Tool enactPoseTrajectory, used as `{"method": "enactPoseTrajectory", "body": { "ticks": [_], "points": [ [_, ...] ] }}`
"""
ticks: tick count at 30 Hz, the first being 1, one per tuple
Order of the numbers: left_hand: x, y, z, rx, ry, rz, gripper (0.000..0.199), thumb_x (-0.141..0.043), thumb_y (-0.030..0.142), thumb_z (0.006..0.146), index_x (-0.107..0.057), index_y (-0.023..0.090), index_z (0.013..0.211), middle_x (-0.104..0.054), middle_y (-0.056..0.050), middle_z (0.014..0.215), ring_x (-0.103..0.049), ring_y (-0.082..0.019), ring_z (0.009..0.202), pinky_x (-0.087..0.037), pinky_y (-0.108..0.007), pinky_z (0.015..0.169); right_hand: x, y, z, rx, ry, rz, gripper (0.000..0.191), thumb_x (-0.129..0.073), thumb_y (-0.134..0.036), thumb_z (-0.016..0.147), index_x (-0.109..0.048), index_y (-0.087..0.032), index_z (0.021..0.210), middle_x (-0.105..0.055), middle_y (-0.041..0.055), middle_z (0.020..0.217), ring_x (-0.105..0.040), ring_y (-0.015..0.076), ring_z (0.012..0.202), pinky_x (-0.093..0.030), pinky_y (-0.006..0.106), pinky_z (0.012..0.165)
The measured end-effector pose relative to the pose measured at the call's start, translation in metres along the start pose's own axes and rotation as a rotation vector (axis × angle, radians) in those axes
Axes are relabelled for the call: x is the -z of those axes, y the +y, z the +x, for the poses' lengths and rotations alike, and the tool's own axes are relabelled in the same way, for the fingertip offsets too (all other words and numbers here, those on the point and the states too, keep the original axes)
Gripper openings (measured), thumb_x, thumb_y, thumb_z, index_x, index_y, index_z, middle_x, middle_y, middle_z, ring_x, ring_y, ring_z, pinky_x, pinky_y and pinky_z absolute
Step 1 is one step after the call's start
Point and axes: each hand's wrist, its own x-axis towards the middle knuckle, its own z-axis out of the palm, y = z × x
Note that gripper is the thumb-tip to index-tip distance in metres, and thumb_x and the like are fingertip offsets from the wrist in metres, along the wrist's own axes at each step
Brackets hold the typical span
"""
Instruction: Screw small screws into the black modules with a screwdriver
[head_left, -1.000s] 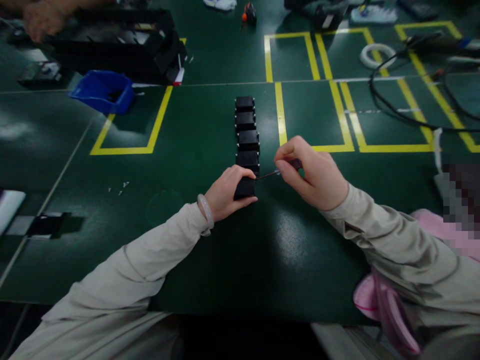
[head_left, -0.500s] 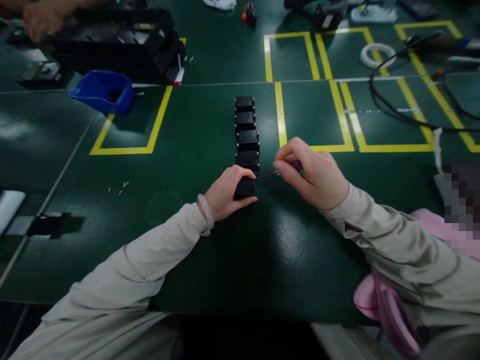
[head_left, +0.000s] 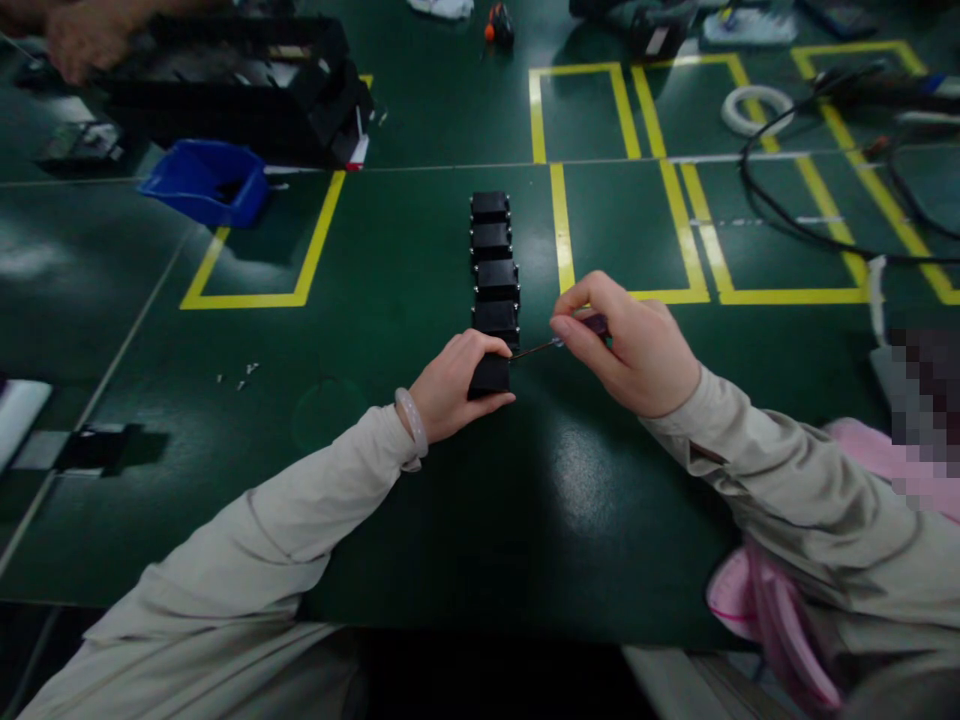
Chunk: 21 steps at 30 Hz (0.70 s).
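My left hand [head_left: 459, 385] grips a small black block [head_left: 489, 376] on the table, thumb along its near side and fingers over its far side. In my right hand [head_left: 630, 345] is a screwdriver [head_left: 598, 326], its handle pinched between thumb and fingers. The thin shaft slants left and its tip meets the block's right edge by my left fingertips; the exact contact spot is too small to make out. Beyond the held block, several similar black blocks [head_left: 496, 278] stand in a column, with small shiny screws along their sides.
Several loose screws [head_left: 241, 384] lie to the left. A blue bin [head_left: 214, 185] stands before a black housing [head_left: 225, 95], where another person's hand [head_left: 86, 45] rests. At the right are a roll of white tape [head_left: 756, 110] and a black cable [head_left: 795, 225].
My right hand has shifted very slightly right, and the screwdriver handle looks a little turned. My left hand and the block stay put.
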Motion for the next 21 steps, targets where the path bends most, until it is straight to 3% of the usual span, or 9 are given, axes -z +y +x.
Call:
{"method": "enactPoseTrajectory", "body": {
  "ticks": [6, 13, 18, 21],
  "points": [
    [-0.0001, -0.0008, -0.0003, -0.011, 0.001, 0.005, 0.037, -0.069, 0.032, 0.085, -0.049, 0.019, 0.113, -0.059, -0.008, 0.112, -0.058, -0.024, 0.105, -0.048, -0.039, 0.091, -0.0022, 0.0009, -0.0001, 0.027, 0.022, 0.034, 0.026, -0.046, -0.021, 0.091, -0.054, -0.018, 0.116, -0.064, 0.0014, 0.079, -0.061, 0.0138, 0.061, -0.047, 0.028, 0.06],
    [-0.0003, -0.0012, 0.0, -0.035, 0.018, 0.004, 0.037, -0.07, 0.03, 0.084, -0.05, 0.018, 0.113, -0.059, -0.008, 0.111, -0.057, -0.023, 0.103, -0.047, -0.037, 0.091, 0.0011, -0.0007, -0.0005, 0.025, -0.006, -0.011, 0.014, -0.048, -0.029, 0.093, -0.059, -0.02, 0.095, -0.063, 0.0007, 0.07, -0.063, 0.0155, 0.061, -0.046, 0.027, 0.058],
    [-0.0002, -0.0008, 0.0003, -0.016, 0.005, 0.003, 0.036, -0.069, 0.031, 0.085, -0.05, 0.018, 0.113, -0.059, -0.008, 0.112, -0.057, -0.024, 0.104, -0.047, -0.038, 0.091, 0.0019, -0.0031, -0.0001, 0.051, -0.013, 0.016, 0.022, -0.046, -0.021, 0.09, -0.057, -0.017, 0.108, -0.065, 0.002, 0.076, -0.063, 0.0149, 0.063, -0.046, 0.027, 0.059],
    [0.0, -0.0008, 0.0005, -0.013, 0.002, 0.005, 0.037, -0.069, 0.031, 0.085, -0.05, 0.019, 0.113, -0.059, -0.008, 0.112, -0.058, -0.024, 0.105, -0.047, -0.039, 0.091, 0.0019, -0.0031, 0.0, 0.054, -0.01, 0.017, 0.018, -0.046, -0.023, 0.091, -0.058, -0.018, 0.104, -0.065, 0.0025, 0.077, -0.065, 0.0151, 0.066, -0.046, 0.027, 0.06]
  ]
}}
